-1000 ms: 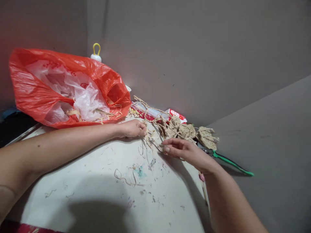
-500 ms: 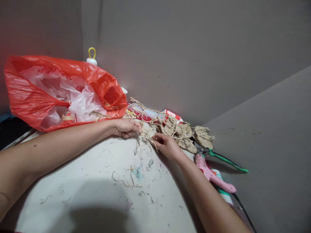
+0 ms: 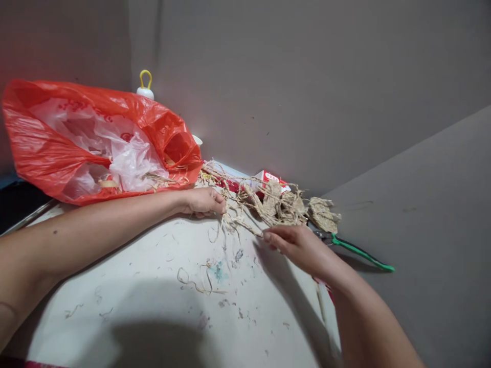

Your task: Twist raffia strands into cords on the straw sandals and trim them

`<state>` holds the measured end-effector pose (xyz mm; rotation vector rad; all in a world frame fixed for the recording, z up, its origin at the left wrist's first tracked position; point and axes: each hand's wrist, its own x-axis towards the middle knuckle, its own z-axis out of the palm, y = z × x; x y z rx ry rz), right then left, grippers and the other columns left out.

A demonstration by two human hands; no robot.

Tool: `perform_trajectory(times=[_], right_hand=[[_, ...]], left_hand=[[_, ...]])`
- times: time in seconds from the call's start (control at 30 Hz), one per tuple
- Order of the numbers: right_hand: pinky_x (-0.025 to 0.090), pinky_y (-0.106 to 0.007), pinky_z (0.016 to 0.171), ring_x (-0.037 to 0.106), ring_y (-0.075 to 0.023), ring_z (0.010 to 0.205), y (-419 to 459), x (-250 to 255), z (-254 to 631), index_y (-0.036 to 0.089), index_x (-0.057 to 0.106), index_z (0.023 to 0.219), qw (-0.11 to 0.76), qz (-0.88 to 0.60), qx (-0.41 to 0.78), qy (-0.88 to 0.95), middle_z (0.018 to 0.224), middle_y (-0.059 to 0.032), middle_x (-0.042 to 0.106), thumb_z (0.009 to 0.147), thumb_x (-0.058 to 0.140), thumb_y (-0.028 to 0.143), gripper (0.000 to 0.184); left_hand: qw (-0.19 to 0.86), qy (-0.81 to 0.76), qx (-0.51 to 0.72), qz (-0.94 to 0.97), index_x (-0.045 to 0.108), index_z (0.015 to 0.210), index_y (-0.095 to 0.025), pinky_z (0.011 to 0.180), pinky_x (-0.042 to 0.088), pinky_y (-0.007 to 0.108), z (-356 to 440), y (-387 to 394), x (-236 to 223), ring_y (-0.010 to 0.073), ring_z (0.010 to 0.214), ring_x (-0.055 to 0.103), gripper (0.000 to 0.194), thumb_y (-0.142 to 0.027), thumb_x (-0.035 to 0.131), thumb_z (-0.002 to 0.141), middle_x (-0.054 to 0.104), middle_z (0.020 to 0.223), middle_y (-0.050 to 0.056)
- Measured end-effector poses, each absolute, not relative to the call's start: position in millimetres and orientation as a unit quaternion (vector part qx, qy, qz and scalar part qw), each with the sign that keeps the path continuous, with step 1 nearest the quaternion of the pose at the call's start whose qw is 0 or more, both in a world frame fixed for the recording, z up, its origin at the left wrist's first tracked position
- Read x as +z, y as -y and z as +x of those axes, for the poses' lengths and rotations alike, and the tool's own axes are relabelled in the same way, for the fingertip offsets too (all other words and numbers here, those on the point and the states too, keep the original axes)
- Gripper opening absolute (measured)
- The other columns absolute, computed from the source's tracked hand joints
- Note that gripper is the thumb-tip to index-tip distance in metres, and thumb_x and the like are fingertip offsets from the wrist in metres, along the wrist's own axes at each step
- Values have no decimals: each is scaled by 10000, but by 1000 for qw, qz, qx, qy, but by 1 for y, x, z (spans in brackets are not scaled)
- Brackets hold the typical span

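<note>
Pale straw strands (image 3: pixel 233 219) stick out in a loose tuft where my left hand (image 3: pixel 205 202) pinches them at the middle of the white tabletop. My right hand (image 3: pixel 293 244) is a little nearer and to the right, thumb and fingers pressed together on the end of a thin straw length (image 3: pixel 249 227) that runs back to the tuft. Just behind lie twisted straw cords (image 3: pixel 245 191) and flat woven straw pieces (image 3: pixel 273 197). Another woven piece (image 3: pixel 324 214) rests beyond my right hand.
A red plastic bag (image 3: pixel 169 122) with white plastic and straw inside lies at the left. Green-handled pliers or cutters (image 3: pixel 360 252) lie at the right. A red-and-white box (image 3: pixel 264 178) stands by the wall. Loose fibre scraps (image 3: pixel 197 283) dot the tabletop (image 3: pixel 153 260).
My right hand came in close to the left hand, then drew back to the right with the straw length. My left hand stays nearly in place. The pink glue gun is hidden again.
</note>
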<state>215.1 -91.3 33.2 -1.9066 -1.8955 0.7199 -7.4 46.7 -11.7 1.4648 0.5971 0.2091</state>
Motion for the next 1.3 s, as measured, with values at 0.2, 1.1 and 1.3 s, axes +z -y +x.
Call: perform_trajectory(times=[0.2,1.1,1.3], right_hand=[[475,-300,602,621,-197,682,97,59,153,190,692,828,344,-644,224,646,754,-68,681,841,514,411,285],[152,-199,374,239,-45,372,40,5,155,185,436,570,287,-608,546,500,444,66,383,716,521,315,213],[132,-175,339,269,-38,323,53,-3,128,164,508,657,408,-615,561,375,462,41,485,698,534,307,151]], left_hand=[[682,-272,93,673,495,652,-189,364,108,207,-7,-43,-7,56,334,211,158,-238,619,736,293,402,-82],[482,-224,190,825,595,680,-134,578,328,190,1,-40,-19,85,596,451,121,-172,506,753,513,599,-48],[508,-225,222,801,561,624,-137,597,362,207,1,-33,-19,94,589,488,146,-118,468,735,561,593,-35]])
